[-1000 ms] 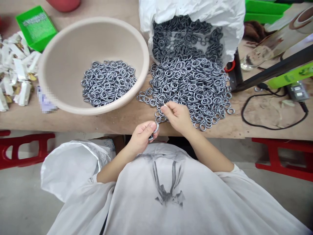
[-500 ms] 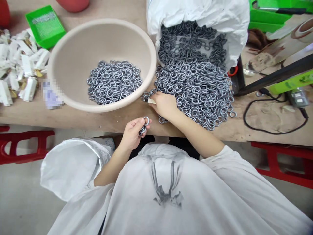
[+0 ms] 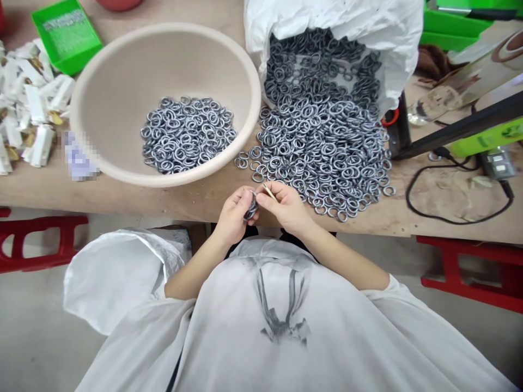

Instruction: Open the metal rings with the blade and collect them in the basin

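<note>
My left hand (image 3: 233, 219) is closed around several grey metal rings (image 3: 251, 209) at the table's front edge. My right hand (image 3: 289, 208) meets it there, its fingertips touching or very close to the held rings. Pinched in the right fingers is a small, thin, cream-coloured tool (image 3: 269, 191); its exact kind cannot be made out. Just beyond the right hand spreads a large pile of loose rings (image 3: 327, 147), spilling from a white sack (image 3: 339, 16) lying on its side. To the left, a beige basin (image 3: 122, 65) holds a smaller heap of rings (image 3: 188, 136).
White plastic pieces (image 3: 36, 103) and a green tray (image 3: 67, 35) lie at the left. On the right are a black cable (image 3: 412, 190) and a dark metal bar (image 3: 457, 130). An open white bag (image 3: 114, 272) and red stools (image 3: 457, 267) stand below the table.
My right hand has drawn back from the pile's left edge to my left hand, which has shifted slightly right. Several rings now lie uncovered where the right hand was.
</note>
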`<action>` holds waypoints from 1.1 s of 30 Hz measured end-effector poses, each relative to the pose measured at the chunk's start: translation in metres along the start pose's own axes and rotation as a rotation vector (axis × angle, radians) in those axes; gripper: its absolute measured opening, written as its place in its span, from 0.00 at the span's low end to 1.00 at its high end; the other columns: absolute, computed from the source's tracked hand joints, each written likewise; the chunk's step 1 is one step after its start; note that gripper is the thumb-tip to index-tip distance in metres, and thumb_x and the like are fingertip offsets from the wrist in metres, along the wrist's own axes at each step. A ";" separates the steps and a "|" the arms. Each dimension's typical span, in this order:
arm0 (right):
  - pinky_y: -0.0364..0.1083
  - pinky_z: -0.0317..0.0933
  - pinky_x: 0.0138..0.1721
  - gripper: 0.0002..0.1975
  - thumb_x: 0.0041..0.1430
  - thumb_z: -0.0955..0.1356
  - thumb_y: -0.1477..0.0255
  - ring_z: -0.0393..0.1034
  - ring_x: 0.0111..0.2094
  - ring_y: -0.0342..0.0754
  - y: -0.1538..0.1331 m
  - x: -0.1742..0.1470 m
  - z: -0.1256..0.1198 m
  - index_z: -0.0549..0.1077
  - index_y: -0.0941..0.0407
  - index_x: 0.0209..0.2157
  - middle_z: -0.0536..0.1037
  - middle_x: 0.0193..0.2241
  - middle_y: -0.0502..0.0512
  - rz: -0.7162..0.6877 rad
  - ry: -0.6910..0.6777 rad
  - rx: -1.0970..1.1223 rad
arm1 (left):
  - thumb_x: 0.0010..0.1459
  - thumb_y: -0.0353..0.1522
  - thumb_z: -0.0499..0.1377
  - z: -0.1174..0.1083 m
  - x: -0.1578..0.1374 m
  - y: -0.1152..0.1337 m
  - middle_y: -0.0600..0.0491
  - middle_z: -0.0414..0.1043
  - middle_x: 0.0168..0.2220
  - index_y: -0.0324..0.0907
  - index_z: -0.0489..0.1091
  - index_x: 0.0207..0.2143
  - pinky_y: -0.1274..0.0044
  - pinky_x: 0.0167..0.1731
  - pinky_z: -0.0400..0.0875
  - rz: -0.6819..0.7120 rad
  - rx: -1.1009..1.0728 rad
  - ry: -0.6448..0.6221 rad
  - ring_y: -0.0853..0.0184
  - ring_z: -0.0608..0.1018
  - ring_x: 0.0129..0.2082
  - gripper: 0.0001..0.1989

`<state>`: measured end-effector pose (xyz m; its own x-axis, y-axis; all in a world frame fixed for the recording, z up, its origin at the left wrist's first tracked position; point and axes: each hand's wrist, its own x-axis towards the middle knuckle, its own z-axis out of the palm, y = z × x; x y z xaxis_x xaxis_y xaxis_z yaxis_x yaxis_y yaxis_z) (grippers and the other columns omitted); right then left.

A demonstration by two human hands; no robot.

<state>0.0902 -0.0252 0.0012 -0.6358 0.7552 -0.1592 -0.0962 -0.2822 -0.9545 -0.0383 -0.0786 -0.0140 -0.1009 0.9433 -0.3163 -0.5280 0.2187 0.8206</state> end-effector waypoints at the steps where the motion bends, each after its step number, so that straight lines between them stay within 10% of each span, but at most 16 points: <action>1: 0.46 0.67 0.29 0.23 0.51 0.73 0.49 0.70 0.23 0.44 0.001 -0.002 0.000 0.67 0.54 0.33 0.74 0.23 0.46 -0.003 0.031 0.006 | 0.50 0.52 0.66 0.003 0.000 -0.001 0.60 0.62 0.19 0.41 0.68 0.32 0.84 0.14 0.55 0.008 0.023 0.005 0.76 0.65 0.17 0.24; 11: 0.44 0.65 0.32 0.19 0.57 0.70 0.53 0.68 0.27 0.43 -0.006 0.000 -0.017 0.71 0.55 0.34 0.73 0.26 0.48 -0.116 -0.046 -0.128 | 0.53 0.48 0.66 -0.001 -0.004 -0.002 0.57 0.64 0.22 0.39 0.69 0.27 0.84 0.15 0.53 0.003 0.114 -0.154 0.78 0.60 0.17 0.21; 18: 0.44 0.50 0.30 0.22 0.67 0.62 0.54 0.61 0.26 0.42 -0.018 -0.019 -0.020 0.69 0.56 0.27 0.70 0.24 0.50 -0.392 0.000 -0.849 | 0.48 0.47 0.69 -0.001 -0.007 0.005 0.59 0.60 0.19 0.39 0.67 0.25 0.84 0.14 0.52 -0.061 0.073 -0.102 0.79 0.59 0.16 0.22; 33: 0.44 0.51 0.31 0.21 0.67 0.62 0.54 0.69 0.29 0.47 -0.013 0.017 -0.032 0.74 0.56 0.34 0.78 0.28 0.52 -0.151 0.168 -1.139 | 0.54 0.47 0.66 -0.009 -0.017 0.011 0.53 0.69 0.23 0.38 0.70 0.25 0.82 0.16 0.54 -0.081 0.127 -0.293 0.78 0.62 0.17 0.21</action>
<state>0.1055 0.0099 0.0027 -0.5592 0.8286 0.0257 0.6366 0.4490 -0.6270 -0.0500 -0.0949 -0.0041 0.1937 0.9493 -0.2477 -0.4128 0.3079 0.8572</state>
